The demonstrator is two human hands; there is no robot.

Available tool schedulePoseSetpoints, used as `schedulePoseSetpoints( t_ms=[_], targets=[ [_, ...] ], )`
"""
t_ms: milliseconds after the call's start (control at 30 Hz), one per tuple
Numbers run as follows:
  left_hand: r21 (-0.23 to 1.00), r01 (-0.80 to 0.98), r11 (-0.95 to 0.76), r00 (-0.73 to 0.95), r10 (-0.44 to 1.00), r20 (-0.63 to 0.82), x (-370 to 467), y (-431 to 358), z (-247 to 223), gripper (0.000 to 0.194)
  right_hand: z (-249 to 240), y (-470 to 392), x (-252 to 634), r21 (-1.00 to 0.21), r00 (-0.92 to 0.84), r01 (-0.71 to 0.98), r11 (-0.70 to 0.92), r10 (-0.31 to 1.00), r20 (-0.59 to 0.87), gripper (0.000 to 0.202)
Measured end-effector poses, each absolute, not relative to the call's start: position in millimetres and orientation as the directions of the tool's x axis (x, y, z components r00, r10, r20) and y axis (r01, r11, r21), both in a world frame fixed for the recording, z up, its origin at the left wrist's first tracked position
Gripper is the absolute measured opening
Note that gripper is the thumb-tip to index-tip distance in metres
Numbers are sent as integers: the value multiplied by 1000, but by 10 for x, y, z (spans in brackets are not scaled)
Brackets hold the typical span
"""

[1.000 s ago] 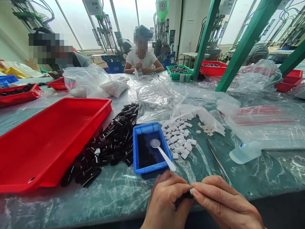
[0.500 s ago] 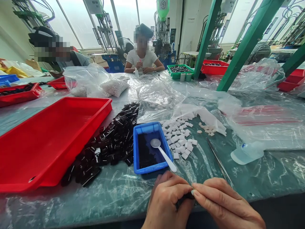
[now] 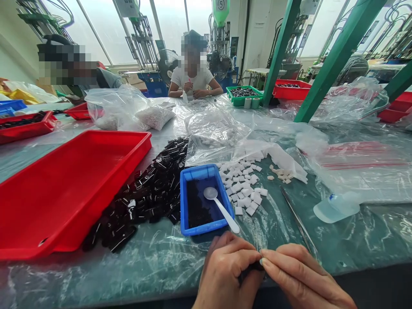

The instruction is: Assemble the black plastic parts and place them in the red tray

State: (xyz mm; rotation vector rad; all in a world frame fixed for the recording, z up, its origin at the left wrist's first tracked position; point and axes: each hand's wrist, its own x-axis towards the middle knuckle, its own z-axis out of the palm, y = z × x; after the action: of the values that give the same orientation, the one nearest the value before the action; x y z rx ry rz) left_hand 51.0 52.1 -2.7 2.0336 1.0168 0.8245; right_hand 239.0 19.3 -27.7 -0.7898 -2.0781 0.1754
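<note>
I see, at near side of blue plastic tray [image 3: 206, 227]: left hand [image 3: 229, 268] closed on black piece [image 3: 256, 265], long axis hidden; right hand [image 3: 301, 272] pinched at its right, hold unclear.

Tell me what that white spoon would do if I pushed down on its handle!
The white spoon looks like plastic, so it's probably light. Its handle sticks out over the rim of the blue tray, so pushing there might tip its round end up. It looks smooth, so it could slide too.
</note>
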Motion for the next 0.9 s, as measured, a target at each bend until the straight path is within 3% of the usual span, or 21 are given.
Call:
schedulePoseSetpoints(
  t_ms=[367,667,800,900],
  targets=[
    [839,348,-418,434,865,251,524,508,-31,26,-273,213,2334,-449,-355,455,769,619,701,49],
    [826,336,-453,419,857,300,510,531,8,16,-82,315,2258,-353,-352,485,800,548,759,36],
    [893,325,-312,291,931,219,484,490,57,11,15,497,2380,-283,-202,785,550,660,723,27],
    [952,260,-159,162,980,119,480,446,98,29,17,752,2508,-176,-126,935,309,750,649,26]
  ],
)
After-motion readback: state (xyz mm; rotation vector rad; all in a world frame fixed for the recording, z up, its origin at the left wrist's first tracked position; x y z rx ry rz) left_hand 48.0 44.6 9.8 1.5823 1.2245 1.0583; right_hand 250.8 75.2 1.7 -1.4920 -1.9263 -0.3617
